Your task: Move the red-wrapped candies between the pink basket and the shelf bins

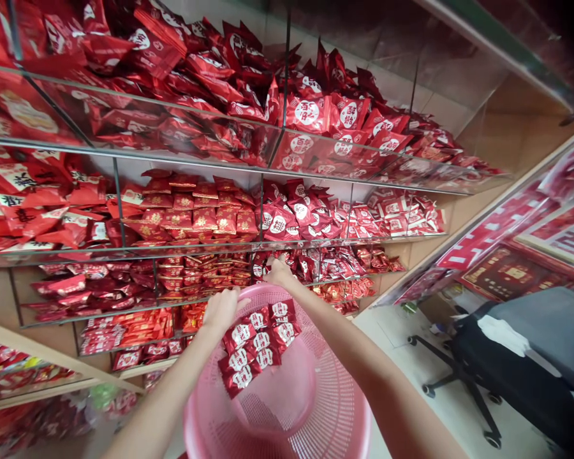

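A pink plastic basket (pixel 358 408) with perforated walls is tilted below the shelves. My left hand (pixel 222 309) is closed over its upper left rim. Inside, against the far side, lie several dark red packets (pixel 261 341) with white printed labels, set close together in rows. My right hand (pixel 280 273) reaches past the basket's far rim to a lower shelf, where its fingertips are among dark red packets (pixel 307 264). Those fingers look drawn together; what is between them, if anything, is too small and hidden to make out.
Glass-fronted shelves (pixel 186 254) with dividers hold red packets of several designs. Larger packets (pixel 309 113) fill the upper shelf. At right, an office chair (pixel 502 357) with a white cloth stands on the tiled floor. A wooden strip (pixel 52 354) slants across the lower left.
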`<action>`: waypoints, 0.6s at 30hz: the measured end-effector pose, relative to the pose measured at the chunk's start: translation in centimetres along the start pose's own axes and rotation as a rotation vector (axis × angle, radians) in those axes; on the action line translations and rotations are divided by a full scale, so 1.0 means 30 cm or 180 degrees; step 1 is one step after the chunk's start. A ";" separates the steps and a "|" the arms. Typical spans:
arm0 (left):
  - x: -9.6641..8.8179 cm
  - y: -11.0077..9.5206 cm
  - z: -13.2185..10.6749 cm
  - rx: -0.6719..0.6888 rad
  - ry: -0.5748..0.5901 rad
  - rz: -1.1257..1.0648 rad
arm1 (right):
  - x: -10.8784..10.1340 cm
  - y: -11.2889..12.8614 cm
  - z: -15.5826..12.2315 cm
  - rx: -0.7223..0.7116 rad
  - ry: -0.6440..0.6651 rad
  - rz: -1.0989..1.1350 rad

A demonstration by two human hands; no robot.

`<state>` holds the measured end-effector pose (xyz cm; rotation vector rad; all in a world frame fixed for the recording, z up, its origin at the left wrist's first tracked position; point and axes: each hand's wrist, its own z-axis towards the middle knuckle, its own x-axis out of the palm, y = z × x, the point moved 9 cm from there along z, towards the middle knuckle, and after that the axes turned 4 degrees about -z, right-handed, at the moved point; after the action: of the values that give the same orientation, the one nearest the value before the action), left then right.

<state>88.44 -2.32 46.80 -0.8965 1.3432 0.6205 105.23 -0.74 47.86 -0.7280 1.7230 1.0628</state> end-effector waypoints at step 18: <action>0.003 0.003 0.001 -0.0052 0.0067 -0.0098 | -0.166 -0.086 -0.312 -0.1239 -0.0865 0.1998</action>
<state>88.41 -2.27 46.70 -0.9376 1.3423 0.6003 105.37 -10.25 53.22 -0.2392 1.5505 1.8711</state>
